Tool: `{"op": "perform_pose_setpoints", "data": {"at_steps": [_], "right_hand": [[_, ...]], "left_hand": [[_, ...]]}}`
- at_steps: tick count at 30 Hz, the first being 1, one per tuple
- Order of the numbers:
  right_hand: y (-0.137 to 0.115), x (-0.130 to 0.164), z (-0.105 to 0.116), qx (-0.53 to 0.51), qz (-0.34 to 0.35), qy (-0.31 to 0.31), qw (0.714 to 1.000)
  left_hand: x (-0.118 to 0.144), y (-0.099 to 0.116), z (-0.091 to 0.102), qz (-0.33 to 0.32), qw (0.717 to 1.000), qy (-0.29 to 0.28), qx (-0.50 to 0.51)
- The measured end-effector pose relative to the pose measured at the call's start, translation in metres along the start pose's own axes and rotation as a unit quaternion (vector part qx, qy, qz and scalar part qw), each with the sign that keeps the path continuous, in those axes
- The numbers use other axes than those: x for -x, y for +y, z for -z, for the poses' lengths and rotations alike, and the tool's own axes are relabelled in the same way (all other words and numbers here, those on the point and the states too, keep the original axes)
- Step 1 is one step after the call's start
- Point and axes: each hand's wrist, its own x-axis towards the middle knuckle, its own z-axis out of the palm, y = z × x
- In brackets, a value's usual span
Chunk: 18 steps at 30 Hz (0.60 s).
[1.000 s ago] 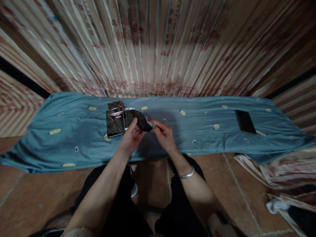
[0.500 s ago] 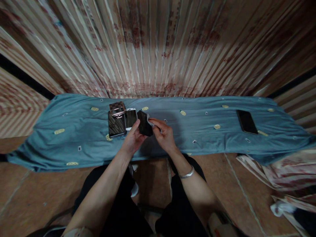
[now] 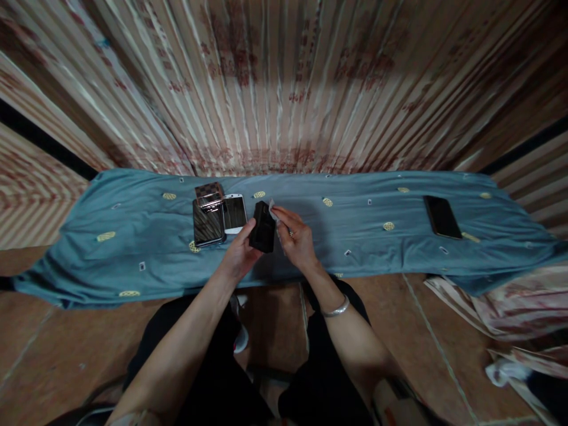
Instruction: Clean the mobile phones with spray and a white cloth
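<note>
A black phone (image 3: pixel 262 231) is gripped along its left edge by my left hand (image 3: pixel 240 255), thumb on the near face. My right hand (image 3: pixel 298 238) pinches a pale grey wiping cloth (image 3: pixel 272 209) and presses it against the phone's upper right edge. Just left of my hands lies a white phone (image 3: pixel 235 212), screen up, on the blue cloth. Beside it is a dark-screened phone (image 3: pixel 207 225), partly covered by a brown checkered flip phone (image 3: pixel 209 195) that stands folded open.
Another black phone (image 3: pixel 442 217) lies far right on the blue patterned cloth (image 3: pixel 355 236) covering the long table. A pleated curtain (image 3: pixel 284 89) hangs directly behind it. Light fabric (image 3: pixel 510 302) drapes at the right, above the brown tiled floor.
The black phone has turned more upright and shifted slightly right in my left hand. My right hand with the cloth has moved to the phone's upper edge.
</note>
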Motion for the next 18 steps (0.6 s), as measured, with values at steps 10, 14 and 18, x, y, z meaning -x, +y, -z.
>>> {"op": "perform_pose_setpoints", "data": {"at_steps": [10,14,18], "right_hand": [[-0.0045,-0.0009,0.0019,0.001,0.008,-0.009,1.000],[-0.0011,-0.0005,0.0017,0.005,-0.015,-0.005,1.000],[-0.0011,0.0012,0.0008,0.005,-0.026,0.004,1.000]], "left_hand": [[-0.0004,-0.0081,-0.0002,0.005,0.998,0.022,-0.053],[0.0010,-0.0035,-0.0028,-0.003,0.999,0.031,-0.028],[0.0007,-0.0030,-0.0017,-0.007,0.999,0.013,-0.029]]}}
